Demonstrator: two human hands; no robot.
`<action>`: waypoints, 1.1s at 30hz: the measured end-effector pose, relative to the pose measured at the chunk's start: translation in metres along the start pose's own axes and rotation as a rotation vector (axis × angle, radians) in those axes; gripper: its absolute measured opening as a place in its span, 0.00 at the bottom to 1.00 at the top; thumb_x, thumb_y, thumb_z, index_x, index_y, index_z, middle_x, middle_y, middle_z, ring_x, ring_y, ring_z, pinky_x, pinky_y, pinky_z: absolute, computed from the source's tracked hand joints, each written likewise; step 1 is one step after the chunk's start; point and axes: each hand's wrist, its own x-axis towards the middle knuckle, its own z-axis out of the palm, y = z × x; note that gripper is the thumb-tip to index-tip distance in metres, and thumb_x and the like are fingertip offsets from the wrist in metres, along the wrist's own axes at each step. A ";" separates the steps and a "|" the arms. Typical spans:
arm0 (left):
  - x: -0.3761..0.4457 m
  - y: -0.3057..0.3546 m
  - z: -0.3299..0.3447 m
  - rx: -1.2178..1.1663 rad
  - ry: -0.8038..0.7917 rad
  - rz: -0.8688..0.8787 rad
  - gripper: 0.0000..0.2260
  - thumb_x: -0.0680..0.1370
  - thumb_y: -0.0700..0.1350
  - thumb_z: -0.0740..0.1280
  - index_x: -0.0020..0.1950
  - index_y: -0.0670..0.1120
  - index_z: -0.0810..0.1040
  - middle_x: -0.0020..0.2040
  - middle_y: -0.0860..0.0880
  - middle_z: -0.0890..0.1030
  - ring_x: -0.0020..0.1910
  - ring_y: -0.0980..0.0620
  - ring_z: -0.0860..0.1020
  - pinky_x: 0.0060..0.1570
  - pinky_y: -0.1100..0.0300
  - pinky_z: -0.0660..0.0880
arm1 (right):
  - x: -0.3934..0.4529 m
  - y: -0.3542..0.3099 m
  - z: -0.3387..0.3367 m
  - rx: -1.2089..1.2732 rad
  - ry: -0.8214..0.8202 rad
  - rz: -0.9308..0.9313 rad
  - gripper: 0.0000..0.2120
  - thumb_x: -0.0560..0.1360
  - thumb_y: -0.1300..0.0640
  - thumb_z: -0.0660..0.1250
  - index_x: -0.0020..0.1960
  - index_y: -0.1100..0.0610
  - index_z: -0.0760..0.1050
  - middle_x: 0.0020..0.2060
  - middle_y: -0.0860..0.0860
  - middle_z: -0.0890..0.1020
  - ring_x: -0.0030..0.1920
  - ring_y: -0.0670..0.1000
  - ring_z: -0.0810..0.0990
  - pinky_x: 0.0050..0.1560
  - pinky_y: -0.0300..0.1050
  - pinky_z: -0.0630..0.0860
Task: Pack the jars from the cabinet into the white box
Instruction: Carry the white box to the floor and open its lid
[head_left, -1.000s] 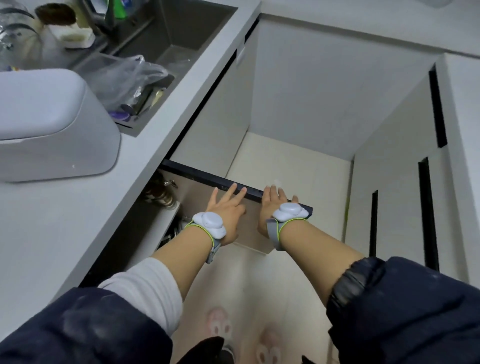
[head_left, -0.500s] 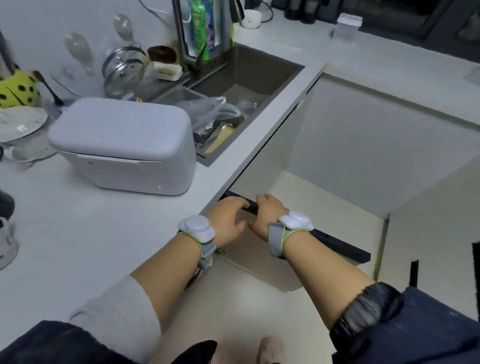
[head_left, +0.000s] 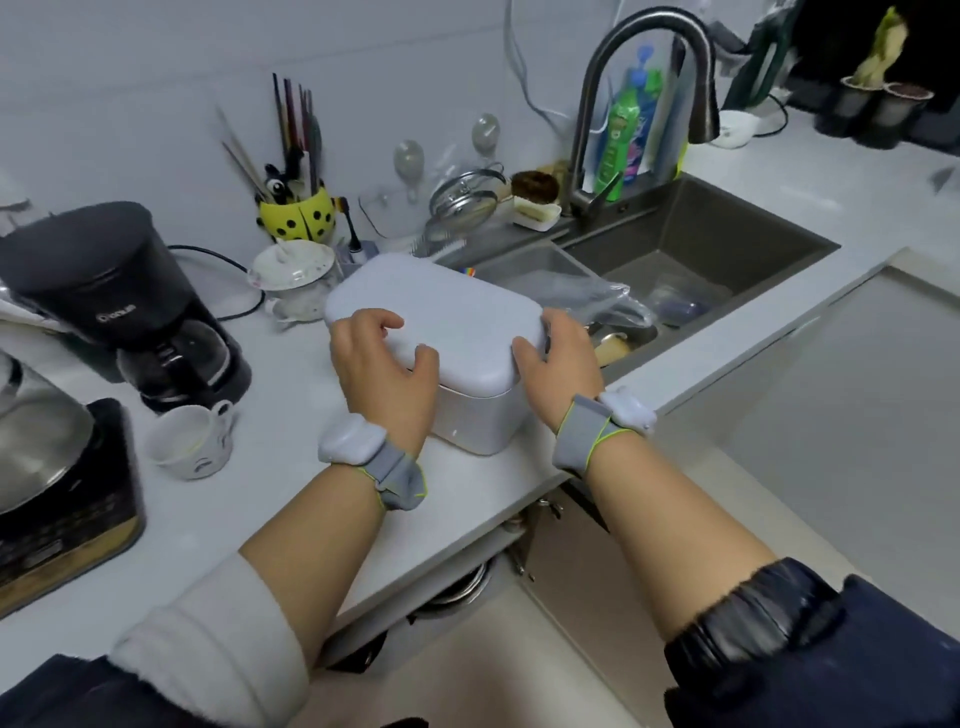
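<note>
The white box (head_left: 470, 421) stands on the counter next to the sink, with its rounded pale lid (head_left: 441, 306) closed on top. My left hand (head_left: 382, 366) rests on the lid's near left corner, fingers curled over the edge. My right hand (head_left: 558, 358) grips the lid's right end. Below the counter edge the cabinet (head_left: 467, 587) stands open, and something metallic shows inside; I cannot make out any jars there.
A black coffee maker (head_left: 124, 312), a white mug (head_left: 189, 441) and a cooker with a steel pot (head_left: 47, 467) sit left of the box. The sink (head_left: 691, 270) with faucet (head_left: 644, 67) lies behind and right. The open cabinet door (head_left: 571, 556) hangs below my right wrist.
Both hands left the top edge of the cabinet door and rose to the counter, landing on the box's lid. My view lifted from the floor to the countertop.
</note>
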 end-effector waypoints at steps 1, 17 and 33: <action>0.006 -0.002 0.002 0.013 0.025 -0.117 0.17 0.70 0.39 0.69 0.59 0.42 0.73 0.59 0.42 0.71 0.57 0.47 0.70 0.50 0.69 0.60 | 0.006 -0.003 0.001 -0.013 -0.020 0.004 0.21 0.77 0.54 0.63 0.68 0.60 0.68 0.66 0.57 0.72 0.66 0.57 0.69 0.64 0.44 0.65; 0.017 -0.020 -0.005 -0.183 -0.117 -0.778 0.13 0.76 0.51 0.59 0.39 0.43 0.71 0.36 0.46 0.72 0.36 0.46 0.69 0.34 0.58 0.64 | 0.053 -0.004 0.024 0.281 -0.376 0.245 0.16 0.76 0.44 0.62 0.54 0.55 0.76 0.48 0.51 0.80 0.52 0.55 0.78 0.49 0.43 0.69; -0.027 -0.031 -0.068 -0.219 -0.339 -0.625 0.40 0.64 0.59 0.68 0.73 0.47 0.65 0.65 0.48 0.77 0.59 0.44 0.79 0.63 0.45 0.75 | -0.033 -0.001 0.053 0.586 -0.390 0.327 0.38 0.59 0.36 0.64 0.68 0.45 0.69 0.55 0.48 0.83 0.55 0.56 0.82 0.62 0.56 0.77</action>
